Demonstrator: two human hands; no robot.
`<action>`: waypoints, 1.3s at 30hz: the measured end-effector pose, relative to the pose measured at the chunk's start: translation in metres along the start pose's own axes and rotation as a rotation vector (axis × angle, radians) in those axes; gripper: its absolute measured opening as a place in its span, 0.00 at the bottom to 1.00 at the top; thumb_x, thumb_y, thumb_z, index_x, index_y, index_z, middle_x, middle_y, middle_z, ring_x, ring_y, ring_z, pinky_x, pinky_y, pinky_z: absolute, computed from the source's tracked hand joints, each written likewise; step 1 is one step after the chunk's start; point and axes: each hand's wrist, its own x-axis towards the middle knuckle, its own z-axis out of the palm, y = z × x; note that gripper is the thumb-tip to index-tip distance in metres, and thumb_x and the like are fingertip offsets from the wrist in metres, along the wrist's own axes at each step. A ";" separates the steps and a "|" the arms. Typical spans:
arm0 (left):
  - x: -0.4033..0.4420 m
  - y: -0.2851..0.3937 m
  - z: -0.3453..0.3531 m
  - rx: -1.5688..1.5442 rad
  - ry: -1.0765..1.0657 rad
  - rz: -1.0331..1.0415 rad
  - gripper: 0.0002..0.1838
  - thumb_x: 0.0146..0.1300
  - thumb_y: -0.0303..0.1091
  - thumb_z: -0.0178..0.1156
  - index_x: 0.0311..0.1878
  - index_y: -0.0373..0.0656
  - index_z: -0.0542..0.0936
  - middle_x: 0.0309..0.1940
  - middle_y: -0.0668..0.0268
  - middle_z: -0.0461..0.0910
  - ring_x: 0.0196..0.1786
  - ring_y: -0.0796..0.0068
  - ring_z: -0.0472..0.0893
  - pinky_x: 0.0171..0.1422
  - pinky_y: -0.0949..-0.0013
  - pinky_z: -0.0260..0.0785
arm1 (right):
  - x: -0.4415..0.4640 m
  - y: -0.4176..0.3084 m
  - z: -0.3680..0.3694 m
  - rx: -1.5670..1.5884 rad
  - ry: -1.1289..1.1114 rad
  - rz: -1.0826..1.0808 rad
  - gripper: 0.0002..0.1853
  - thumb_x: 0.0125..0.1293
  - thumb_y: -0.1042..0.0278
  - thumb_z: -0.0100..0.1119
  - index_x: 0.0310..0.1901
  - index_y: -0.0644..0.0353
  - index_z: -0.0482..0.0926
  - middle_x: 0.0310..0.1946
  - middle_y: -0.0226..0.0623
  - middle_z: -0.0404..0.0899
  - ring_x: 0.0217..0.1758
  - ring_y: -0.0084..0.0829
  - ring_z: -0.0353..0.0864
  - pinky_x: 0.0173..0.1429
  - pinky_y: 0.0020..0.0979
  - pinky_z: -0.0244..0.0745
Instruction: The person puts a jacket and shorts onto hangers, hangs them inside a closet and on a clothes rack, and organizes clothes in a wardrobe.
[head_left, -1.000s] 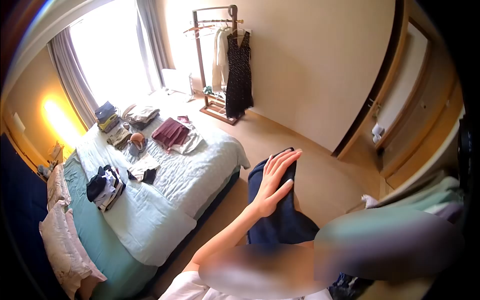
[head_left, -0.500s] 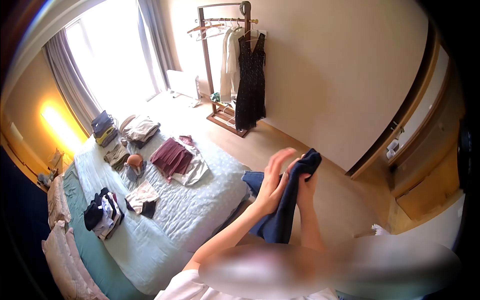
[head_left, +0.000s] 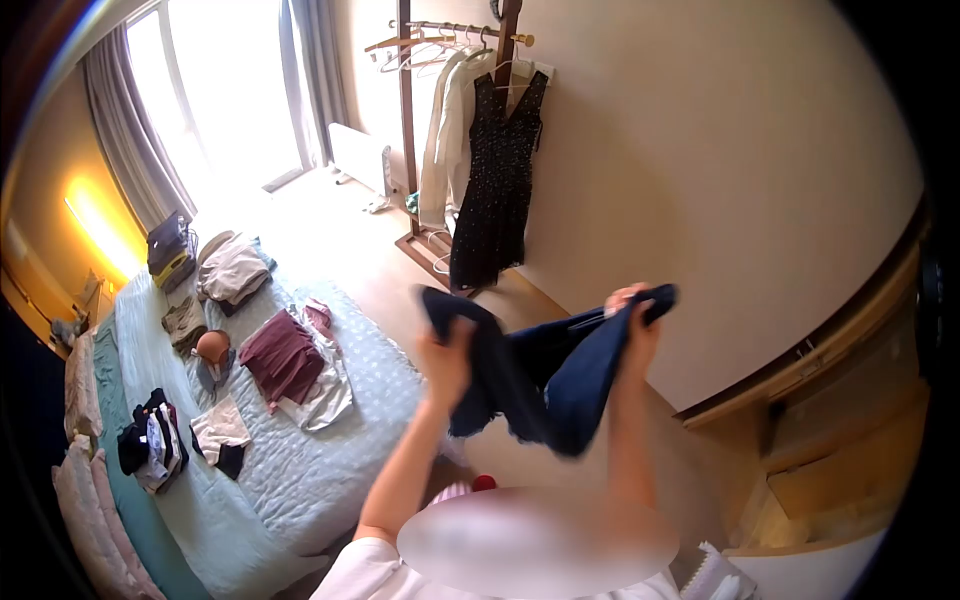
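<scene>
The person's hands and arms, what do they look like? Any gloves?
The left hand and right hand wear no gloves. The forearms are bare, with no watch visible. A whitish short sleeve covers the upper left arm; the right sleeve is unclear.

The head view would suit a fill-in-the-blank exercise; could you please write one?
Counting left hand and right hand, the hands gripping the dark blue fabric garment number ____.
The sleeveless speckled dress on the wooden clothes rack is coloured ____.
The light blue quilted cover lies over the ____.

two; black; bed
</scene>
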 end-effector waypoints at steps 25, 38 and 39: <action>0.365 -0.279 0.056 -0.881 -0.422 -0.213 0.25 0.68 0.53 0.48 0.55 0.41 0.74 0.50 0.64 0.77 0.51 0.69 0.76 0.66 0.51 0.57 | 0.371 0.251 0.119 1.293 -1.138 -0.036 0.06 0.59 0.74 0.61 0.27 0.50 0.82 0.29 0.27 0.85 0.32 0.18 0.80 0.62 0.32 0.60; 0.439 -0.381 0.261 0.106 -0.907 0.192 0.25 0.50 0.33 0.66 0.53 0.38 0.76 0.49 0.59 0.78 0.56 0.70 0.74 0.65 0.64 0.61 | 0.493 0.340 0.291 0.840 -1.497 -0.007 0.08 0.61 0.77 0.58 0.27 0.55 0.85 0.30 0.32 0.85 0.31 0.19 0.82 0.46 0.30 0.68; 0.463 -0.394 0.255 0.514 -0.715 0.642 0.23 0.48 0.30 0.67 0.50 0.37 0.78 0.46 0.56 0.80 0.54 0.68 0.77 0.62 0.65 0.65 | 0.501 0.343 0.302 0.794 -1.529 -0.060 0.08 0.61 0.77 0.57 0.27 0.56 0.85 0.30 0.32 0.85 0.31 0.19 0.82 0.46 0.29 0.68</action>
